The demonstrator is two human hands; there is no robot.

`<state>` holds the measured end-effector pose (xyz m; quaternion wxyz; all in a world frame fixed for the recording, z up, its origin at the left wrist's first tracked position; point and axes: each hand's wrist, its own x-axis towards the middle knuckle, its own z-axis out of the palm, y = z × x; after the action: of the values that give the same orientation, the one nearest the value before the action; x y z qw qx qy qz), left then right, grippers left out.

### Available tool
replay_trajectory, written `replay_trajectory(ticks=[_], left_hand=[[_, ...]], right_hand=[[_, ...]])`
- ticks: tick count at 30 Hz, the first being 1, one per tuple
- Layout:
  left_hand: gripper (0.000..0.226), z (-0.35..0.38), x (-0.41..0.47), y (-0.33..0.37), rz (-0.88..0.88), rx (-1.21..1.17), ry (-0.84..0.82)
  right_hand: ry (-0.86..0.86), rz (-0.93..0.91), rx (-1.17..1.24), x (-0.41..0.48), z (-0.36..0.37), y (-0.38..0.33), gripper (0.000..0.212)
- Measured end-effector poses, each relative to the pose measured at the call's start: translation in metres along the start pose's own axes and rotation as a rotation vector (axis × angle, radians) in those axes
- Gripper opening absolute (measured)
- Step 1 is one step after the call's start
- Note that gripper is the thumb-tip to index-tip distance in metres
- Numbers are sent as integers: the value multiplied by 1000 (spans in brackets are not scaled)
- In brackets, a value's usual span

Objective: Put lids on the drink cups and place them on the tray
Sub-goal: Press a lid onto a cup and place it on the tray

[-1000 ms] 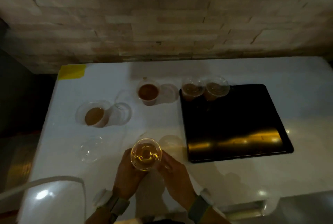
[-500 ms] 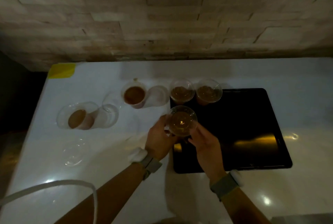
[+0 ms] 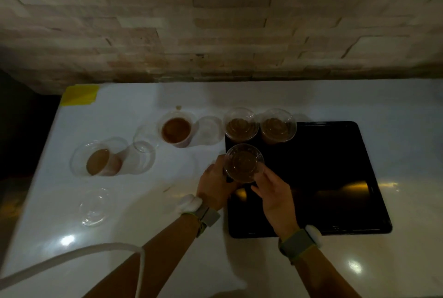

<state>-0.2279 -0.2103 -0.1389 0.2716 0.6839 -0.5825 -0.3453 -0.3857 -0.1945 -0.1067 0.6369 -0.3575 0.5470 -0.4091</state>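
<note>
A lidded clear cup of brown drink (image 3: 244, 162) is at the far left part of the black tray (image 3: 335, 178); I cannot tell whether it rests on it. My left hand (image 3: 214, 184) grips its left side and my right hand (image 3: 275, 192) its right side. Two more lidded cups (image 3: 241, 127) (image 3: 278, 126) stand along the tray's far edge. On the white table to the left, two open cups of drink (image 3: 176, 130) (image 3: 102, 162) stand without lids. Loose clear lids lie nearby, one at the near left (image 3: 93, 206), one by the middle cup (image 3: 209, 129), others between the open cups (image 3: 143, 146).
The white table (image 3: 395, 106) ends at a brick wall behind. A yellow tape patch (image 3: 79, 94) marks its far left corner. A white curved cable (image 3: 72, 257) crosses the near left. Most of the tray's surface to the right is bare.
Both hands carried the lidded cup from the near middle of the table forward and right to the tray's left part, just in front of the two lidded cups.
</note>
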Motion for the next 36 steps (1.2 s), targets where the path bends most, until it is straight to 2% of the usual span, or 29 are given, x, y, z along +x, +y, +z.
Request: replay_trajectory(ticks=[6,9,11,13,16,21,24,27,29,32,34,36], left_hand=[[52,-8,-1,2,-21,-7,-61],[62,-16,-9,-2,-31,-64,-72],[64,-23,-17,-6,-41,-63,-72],[57,-37,-30,-19,-46,-83,-47],[46,-57,-49,-39,-43,-97,37],[37,-98,-86,-82,-140,-167,204],[36,-129,-111,-116,-186,-73,336],[46,-161,-124,-145,-164,200,464],[57,-185,-131,-160,-263,339,496],[79,-203,-132,-173,-422,408,460],[90,-209,-128,-177,-495,406,373],[93,-218,-127,-185,-509,378,283]], right_hand=[[34,21,-1,-1,4,0,31],[109,24,84,-7,11,-1,36],[187,11,123,-14,13,3,26],[271,10,82,-22,21,10,15],[343,51,0,-35,29,21,17],[245,96,-116,-42,54,34,20],[133,67,-121,-42,86,39,16],[39,59,-186,-32,116,40,15],[-2,31,-269,-24,143,42,19],[-16,-28,-337,-10,170,38,19],[30,-47,-352,4,178,35,33],[119,-57,-484,22,192,33,54]])
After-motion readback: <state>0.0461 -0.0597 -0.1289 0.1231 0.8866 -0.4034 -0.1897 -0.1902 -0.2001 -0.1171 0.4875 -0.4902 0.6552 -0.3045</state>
